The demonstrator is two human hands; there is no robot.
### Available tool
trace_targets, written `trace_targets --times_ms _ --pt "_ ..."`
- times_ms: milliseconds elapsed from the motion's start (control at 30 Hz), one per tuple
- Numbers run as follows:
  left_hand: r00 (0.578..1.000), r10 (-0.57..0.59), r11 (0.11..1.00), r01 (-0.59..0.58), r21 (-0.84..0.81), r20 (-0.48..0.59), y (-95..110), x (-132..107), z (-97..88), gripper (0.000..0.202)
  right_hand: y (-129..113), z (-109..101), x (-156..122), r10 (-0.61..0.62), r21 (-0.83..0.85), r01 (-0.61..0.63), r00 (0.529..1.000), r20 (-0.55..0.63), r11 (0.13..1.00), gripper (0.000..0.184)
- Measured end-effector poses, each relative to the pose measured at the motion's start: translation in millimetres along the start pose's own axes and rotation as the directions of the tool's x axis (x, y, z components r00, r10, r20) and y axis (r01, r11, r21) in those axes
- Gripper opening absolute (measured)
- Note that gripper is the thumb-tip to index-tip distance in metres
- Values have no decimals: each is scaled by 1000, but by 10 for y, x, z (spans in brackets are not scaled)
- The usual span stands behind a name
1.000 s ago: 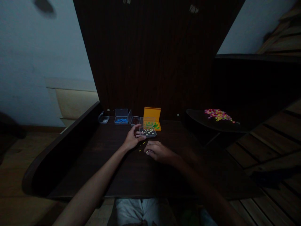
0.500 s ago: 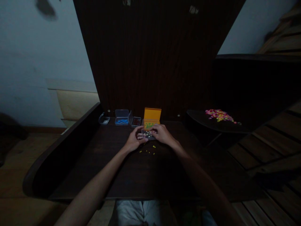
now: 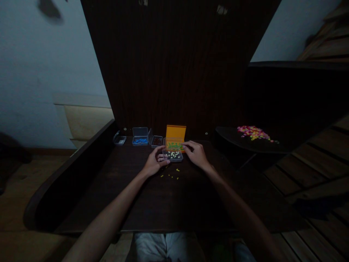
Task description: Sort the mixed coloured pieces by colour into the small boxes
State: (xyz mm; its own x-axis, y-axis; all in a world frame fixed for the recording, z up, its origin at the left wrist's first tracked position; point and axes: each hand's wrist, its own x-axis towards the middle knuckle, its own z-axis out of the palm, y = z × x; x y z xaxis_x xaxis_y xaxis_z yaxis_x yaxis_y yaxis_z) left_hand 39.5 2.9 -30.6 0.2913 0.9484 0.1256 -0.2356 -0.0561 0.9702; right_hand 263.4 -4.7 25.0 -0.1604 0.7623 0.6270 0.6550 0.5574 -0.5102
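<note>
A small clear plastic box holding several pale, cream-coloured pieces sits on the dark desk. My left hand is curled around its left side, fingers behind and thumb near the front edge. At its back right corner, my right hand has its thumb and forefinger pinched together; whatever they hold is too small to make out. Just behind stands an open orange box with green pieces inside. A few small yellow pieces are scattered on the desk in front of the clear box.
Along the back, left of the orange box, stand a clear box with dark pieces, an open box with blue pieces and another clear case. Pink, red and yellow pieces lie heaped on a curved shelf at right.
My right hand has moved right, from over the clear box to its back right corner, so the pale pieces show more fully. My left hand keeps its hold.
</note>
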Motion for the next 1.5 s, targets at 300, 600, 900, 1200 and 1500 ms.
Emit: trace_targets --times_ms 300,600,900,1200,1500 --pt "999 30 999 -30 -31 -15 6 -17 16 79 430 232 -549 323 304 -289 944 -67 908 28" --pt "996 63 997 -66 -39 -59 30 -7 -11 72 408 241 -627 171 130 -171 985 12 977 24" --pt "940 215 960 -154 232 -265 183 -101 -275 49 391 245 -641 88 94 -91 995 35 991 22" --pt "720 308 818 133 559 -622 469 -567 -1027 29 379 257 -645 81 115 -90 994 79 989 21" --pt "655 238 415 599 684 -718 699 -811 -1250 40 381 274 -648 69 128 -78 995 72 989 21"
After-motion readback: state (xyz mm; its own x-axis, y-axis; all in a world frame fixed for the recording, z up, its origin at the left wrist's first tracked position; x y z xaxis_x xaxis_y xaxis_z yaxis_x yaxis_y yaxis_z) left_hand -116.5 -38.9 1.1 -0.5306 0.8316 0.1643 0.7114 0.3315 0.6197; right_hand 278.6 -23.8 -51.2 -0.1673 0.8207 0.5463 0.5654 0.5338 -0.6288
